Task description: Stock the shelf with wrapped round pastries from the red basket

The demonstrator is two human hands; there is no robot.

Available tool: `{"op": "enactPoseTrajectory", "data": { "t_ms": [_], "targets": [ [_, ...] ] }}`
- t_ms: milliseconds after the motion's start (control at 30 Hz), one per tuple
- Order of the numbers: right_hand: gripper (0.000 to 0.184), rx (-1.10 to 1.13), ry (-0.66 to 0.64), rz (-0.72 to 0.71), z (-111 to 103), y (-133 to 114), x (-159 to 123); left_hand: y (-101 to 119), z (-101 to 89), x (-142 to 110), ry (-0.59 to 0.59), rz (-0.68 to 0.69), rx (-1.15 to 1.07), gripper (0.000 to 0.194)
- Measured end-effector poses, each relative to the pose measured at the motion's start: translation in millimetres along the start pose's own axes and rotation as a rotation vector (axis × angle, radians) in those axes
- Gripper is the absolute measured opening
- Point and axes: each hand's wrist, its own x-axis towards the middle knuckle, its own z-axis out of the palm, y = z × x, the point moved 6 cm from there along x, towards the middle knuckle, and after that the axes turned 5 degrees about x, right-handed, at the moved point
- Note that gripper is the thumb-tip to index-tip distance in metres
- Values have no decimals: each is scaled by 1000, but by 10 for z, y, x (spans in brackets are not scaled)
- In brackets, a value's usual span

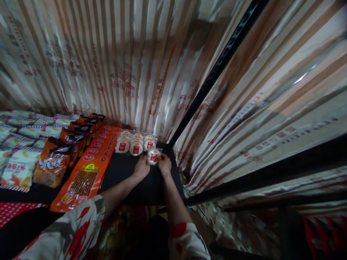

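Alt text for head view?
A person's left hand and right hand touch either side of a round wrapped packet, in front of rows of similar packets on a black surface. Left of these are a long orange snack pack and bagged snacks; striped fabric hangs behind.

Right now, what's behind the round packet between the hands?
Behind the round packet are similar packets in rows, then the striped sheet. Nearer ones cover parts of the farther similar packets.

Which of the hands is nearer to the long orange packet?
Left. The left hand is right of the long orange packet, at the left edge of a round packet; the right hand is farther off, at that packet's right edge.
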Motion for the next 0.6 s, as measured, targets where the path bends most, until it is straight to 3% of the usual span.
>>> {"op": "enactPoseTrajectory", "data": {
  "t_ms": [600],
  "targets": [
    [24,16,3,-13,161,-123,258,23,-42,84,-37,-34,-59,48]
  ]
}}
